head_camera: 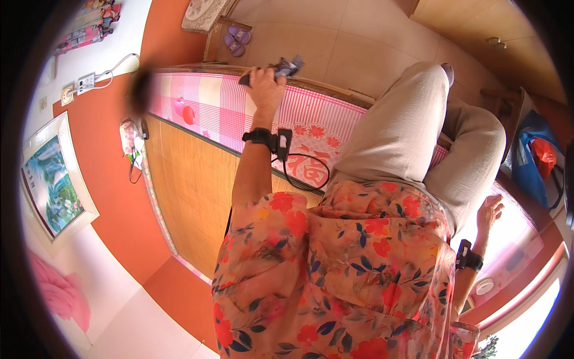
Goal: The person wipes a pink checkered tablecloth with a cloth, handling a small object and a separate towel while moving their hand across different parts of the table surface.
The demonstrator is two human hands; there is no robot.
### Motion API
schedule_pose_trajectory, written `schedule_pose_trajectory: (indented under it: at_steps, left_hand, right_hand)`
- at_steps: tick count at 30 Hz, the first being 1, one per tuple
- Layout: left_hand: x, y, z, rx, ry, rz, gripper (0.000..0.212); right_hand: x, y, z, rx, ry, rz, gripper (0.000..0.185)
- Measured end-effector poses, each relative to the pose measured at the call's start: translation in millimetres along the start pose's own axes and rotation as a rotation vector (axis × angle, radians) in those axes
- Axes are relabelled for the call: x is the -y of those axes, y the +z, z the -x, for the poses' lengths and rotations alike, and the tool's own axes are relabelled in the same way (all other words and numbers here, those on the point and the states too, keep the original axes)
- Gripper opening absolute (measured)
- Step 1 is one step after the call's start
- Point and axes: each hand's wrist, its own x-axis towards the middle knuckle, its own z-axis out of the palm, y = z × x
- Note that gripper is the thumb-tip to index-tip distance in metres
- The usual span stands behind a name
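My left hand (266, 87) is at the far edge of the bed, its fingers closed over a dark bundled cloth (288, 68) that sticks out on both sides of it. Beneath lies a pink and white checked sheet (309, 98) with flower prints and a large red character. At the right, beside my thigh, my right hand (489, 212) rests over the brightly lit sheet with its fingers apart and nothing visible in it. Each wrist wears a black strap with a small device; a cable loops from the left one.
A bamboo mat (193, 175) covers part of the bed. Purple slippers (236, 39) stand on the tiled floor beyond. A blue bag (533, 157) with a red plastic bag is at the right. A wooden cabinet (484, 31) is at the top right, a power strip (86, 83) on the left wall.
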Motion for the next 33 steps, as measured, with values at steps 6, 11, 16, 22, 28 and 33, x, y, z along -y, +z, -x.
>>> schedule_pose_trajectory:
  at_steps: [6, 11, 16, 22, 28, 33]
  left_hand:
    - [-53, -15, 3, 0.06, 0.345, 0.083, 0.033]
    - [15, -24, -40, 0.306, 0.005, -0.179, 0.044]
    - [12, -11, -47, 0.205, 0.082, -0.149, 0.04]
    - [-107, -24, 18, 0.314, 0.553, 0.196, 0.03]
    - [-141, -29, 41, 0.131, 0.7, 0.297, 0.031]
    - [-86, -5, -7, 0.133, 0.169, -0.074, 0.036]
  right_hand:
    - [-19, 7, 8, 0.003, 0.03, 0.022, 0.068]
    - [-6, -9, 0, 0.098, 0.044, -0.013, 0.064]
    - [-15, -5, 4, 0.007, 0.0, -0.093, 0.06]
    - [-1, -12, 5, 0.019, 0.0, -0.054, 0.062]
    - [6, -16, 14, -0.001, -0.002, -0.041, 0.064]
    - [16, -27, 16, 0.025, 0.054, -0.138, 0.072]
